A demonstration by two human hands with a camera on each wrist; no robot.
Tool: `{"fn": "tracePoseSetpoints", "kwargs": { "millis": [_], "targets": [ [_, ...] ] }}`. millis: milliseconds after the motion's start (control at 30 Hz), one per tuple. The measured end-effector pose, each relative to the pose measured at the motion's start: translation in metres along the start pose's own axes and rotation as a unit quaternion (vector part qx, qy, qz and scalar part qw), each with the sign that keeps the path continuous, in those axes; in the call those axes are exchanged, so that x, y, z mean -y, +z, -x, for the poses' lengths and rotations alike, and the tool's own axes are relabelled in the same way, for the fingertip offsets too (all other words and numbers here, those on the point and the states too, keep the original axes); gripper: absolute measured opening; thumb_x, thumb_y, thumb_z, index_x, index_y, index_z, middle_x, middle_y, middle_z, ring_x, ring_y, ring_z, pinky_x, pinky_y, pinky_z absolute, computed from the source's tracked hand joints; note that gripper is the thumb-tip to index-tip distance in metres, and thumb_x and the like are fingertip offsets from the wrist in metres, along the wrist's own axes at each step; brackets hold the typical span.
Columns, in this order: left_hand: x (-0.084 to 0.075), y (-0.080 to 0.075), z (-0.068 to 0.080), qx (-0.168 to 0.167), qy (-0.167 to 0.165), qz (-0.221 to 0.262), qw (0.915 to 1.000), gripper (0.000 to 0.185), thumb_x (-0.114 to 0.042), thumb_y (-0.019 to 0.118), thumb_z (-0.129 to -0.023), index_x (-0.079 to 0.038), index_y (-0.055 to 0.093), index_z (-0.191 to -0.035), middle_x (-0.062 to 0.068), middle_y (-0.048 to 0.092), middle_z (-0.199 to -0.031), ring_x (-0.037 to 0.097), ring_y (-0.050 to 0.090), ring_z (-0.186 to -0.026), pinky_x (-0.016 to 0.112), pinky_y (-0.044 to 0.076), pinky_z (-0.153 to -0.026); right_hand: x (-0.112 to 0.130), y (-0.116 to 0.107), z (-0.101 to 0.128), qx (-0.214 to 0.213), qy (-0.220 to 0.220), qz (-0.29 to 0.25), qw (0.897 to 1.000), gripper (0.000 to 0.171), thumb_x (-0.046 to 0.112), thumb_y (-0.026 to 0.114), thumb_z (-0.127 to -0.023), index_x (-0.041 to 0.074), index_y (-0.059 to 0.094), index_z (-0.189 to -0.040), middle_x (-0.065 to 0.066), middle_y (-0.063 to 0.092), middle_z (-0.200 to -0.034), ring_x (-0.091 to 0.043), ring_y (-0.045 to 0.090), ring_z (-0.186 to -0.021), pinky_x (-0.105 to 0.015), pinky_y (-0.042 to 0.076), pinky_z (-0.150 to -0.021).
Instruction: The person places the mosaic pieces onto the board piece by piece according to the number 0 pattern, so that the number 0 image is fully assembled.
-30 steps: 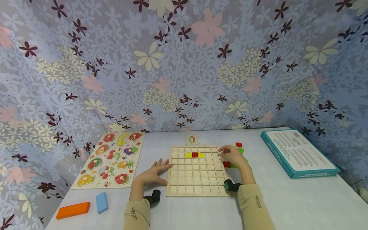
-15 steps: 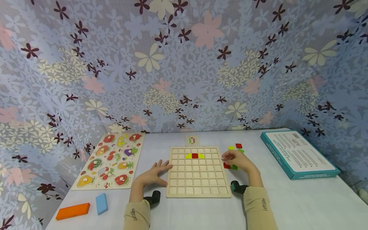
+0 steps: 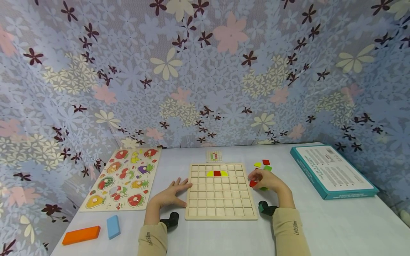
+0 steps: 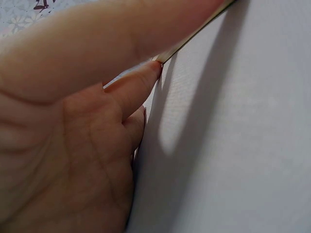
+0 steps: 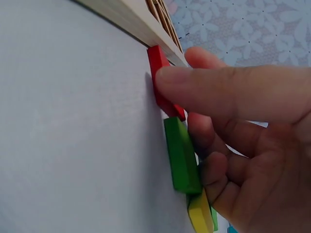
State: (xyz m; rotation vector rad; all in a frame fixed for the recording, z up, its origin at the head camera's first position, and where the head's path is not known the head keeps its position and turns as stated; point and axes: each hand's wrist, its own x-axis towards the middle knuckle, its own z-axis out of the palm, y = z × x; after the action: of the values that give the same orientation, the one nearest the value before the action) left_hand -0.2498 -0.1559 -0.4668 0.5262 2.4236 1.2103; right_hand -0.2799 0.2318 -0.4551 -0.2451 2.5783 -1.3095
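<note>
A wooden grid board (image 3: 221, 193) lies in the middle of the white table, with a red square between two yellow pieces (image 3: 217, 173) in its second row. My left hand (image 3: 173, 193) lies flat, fingers straight, its fingertips (image 4: 146, 77) touching the board's left edge. My right hand (image 3: 264, 179) is just right of the board over loose tiles. Its thumb and curled fingers pinch a red tile (image 5: 158, 68) that lies against the board's edge. A green tile (image 5: 182, 155) and a yellow piece (image 5: 199, 213) lie under the palm.
More loose tiles, red (image 3: 266, 162), yellow (image 3: 257, 164) and green (image 3: 268, 167), lie beyond my right hand. A pattern card (image 3: 214, 155) sits behind the board, a fruit puzzle (image 3: 123, 177) to the left, a teal box (image 3: 333, 170) to the right. Orange (image 3: 81, 234) and blue (image 3: 113, 225) blocks lie front left.
My right hand has moved from the board's upper right corner down to the loose tiles beside it and closed on the red tile. The left hand has stayed put.
</note>
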Motion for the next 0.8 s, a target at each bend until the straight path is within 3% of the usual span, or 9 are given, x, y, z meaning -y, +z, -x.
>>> {"fn": "tracePoseSetpoints", "kwargs": {
  "millis": [333, 800],
  "targets": [
    [-0.0001, -0.0003, 0.0010, -0.001, 0.002, 0.000, 1.0000, 0.082, -0.013, 0.080, -0.066, -0.012, 0.043, -0.139, 0.009, 0.017, -0.153, 0.036, -0.010, -0.140, 0.060, -0.006, -0.109, 0.0000, -0.0008, 0.0021, -0.018, 0.007, 0.014, 1.000, 0.041, -0.010, 0.071, -0.066, -0.002, 0.061, -0.105, -0.010, 0.052, -0.090, -0.023, 0.046, -0.083, -0.029, 0.043, -0.067],
    [0.0018, -0.0004, -0.0013, 0.005, 0.004, -0.001, 1.0000, 0.082, -0.014, 0.080, -0.067, -0.013, 0.042, -0.140, 0.008, 0.017, -0.153, 0.035, -0.011, -0.140, 0.059, -0.006, -0.109, -0.0021, -0.0005, 0.0015, -0.051, 0.010, 0.032, 0.998, 0.042, -0.010, 0.070, -0.069, 0.001, 0.061, -0.109, -0.014, 0.055, -0.101, -0.026, 0.051, -0.090, -0.035, 0.049, -0.071]
  ]
}}
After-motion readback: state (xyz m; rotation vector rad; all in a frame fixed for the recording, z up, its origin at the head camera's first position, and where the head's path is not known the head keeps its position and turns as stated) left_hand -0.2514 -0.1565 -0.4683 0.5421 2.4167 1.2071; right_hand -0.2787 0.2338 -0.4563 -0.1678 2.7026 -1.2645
